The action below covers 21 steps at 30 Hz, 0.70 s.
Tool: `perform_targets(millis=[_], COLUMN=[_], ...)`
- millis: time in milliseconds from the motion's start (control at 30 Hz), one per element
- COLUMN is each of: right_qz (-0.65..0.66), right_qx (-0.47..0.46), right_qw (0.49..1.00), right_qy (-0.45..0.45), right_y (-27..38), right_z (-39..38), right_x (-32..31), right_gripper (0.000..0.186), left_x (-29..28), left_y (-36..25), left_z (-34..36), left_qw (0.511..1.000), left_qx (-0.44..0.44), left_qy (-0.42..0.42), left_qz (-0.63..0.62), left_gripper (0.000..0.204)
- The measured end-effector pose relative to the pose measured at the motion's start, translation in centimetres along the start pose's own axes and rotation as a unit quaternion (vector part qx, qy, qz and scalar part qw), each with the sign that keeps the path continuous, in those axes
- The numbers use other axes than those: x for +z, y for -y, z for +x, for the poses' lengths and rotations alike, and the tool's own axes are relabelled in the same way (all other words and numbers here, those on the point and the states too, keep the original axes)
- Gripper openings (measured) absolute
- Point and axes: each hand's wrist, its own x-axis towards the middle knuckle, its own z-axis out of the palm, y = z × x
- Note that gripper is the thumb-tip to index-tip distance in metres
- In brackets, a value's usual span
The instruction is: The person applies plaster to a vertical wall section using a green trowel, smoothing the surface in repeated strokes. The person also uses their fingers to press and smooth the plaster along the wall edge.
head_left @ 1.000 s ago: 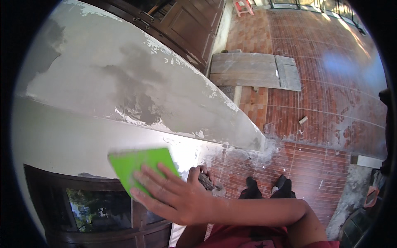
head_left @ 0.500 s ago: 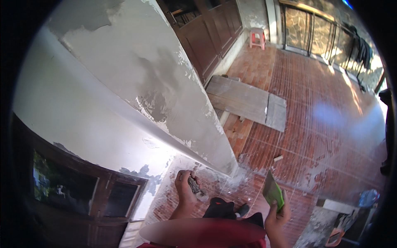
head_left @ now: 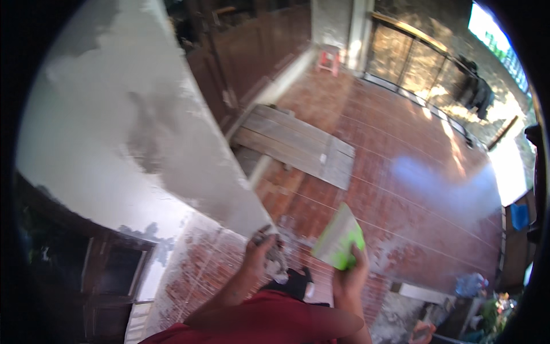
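My left hand [head_left: 256, 255] is closed round a grey, crumpled lump [head_left: 276, 261]; what it is made of I cannot make out. It is near the lower end of a plastered wall corner [head_left: 229, 195], and I cannot tell whether they touch. In my right hand [head_left: 352, 275] is a putty spreader [head_left: 334, 236] with a bright green grip and a pale, wide, flat blade. The fingers wrap round the green part, and the blade points up and left, apart from the wall. Patches of darker grey plaster [head_left: 150, 135] mark the wall face.
Beyond the wall, a grey board [head_left: 298, 143] lies on the red tiled floor [head_left: 395, 212]. A red stool [head_left: 329, 60] stands by brown doors [head_left: 252, 51]. At the right are a railing [head_left: 409, 54] and a clear blue-tinted bottle [head_left: 470, 284]. Another dark door [head_left: 109, 269] is at lower left.
My view has swung right, so the wall and board sit further left. My right hand has come closer to the left, and the spreader's blade now shows its broad face.
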Motion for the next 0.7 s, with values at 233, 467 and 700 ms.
perform_targets(millis=[233, 467, 700], right_qz=[-0.023, -0.047, 0.0], right_qx=[-0.09, -0.068, 0.066], right_qw=[0.993, 0.992, 0.983], right_qy=[0.075, 0.093, 0.172], right_y=[6.7, 9.6, 9.7], right_z=[1.2, 4.3, 5.5], right_x=[6.2, 4.8, 4.8], right_gripper=[0.037, 0.037, 0.039], left_x=[6.6, 10.2, 9.8], left_y=[1.4, 2.2, 2.0], left_z=[3.8, 4.7, 3.2], left_qw=[0.996, 0.994, 0.988], left_qx=[0.021, 0.018, 0.107], left_qy=[0.0, -0.015, -0.057], left_qz=[-0.088, -0.111, -0.094], left_gripper=[0.018, 0.022, 0.027])
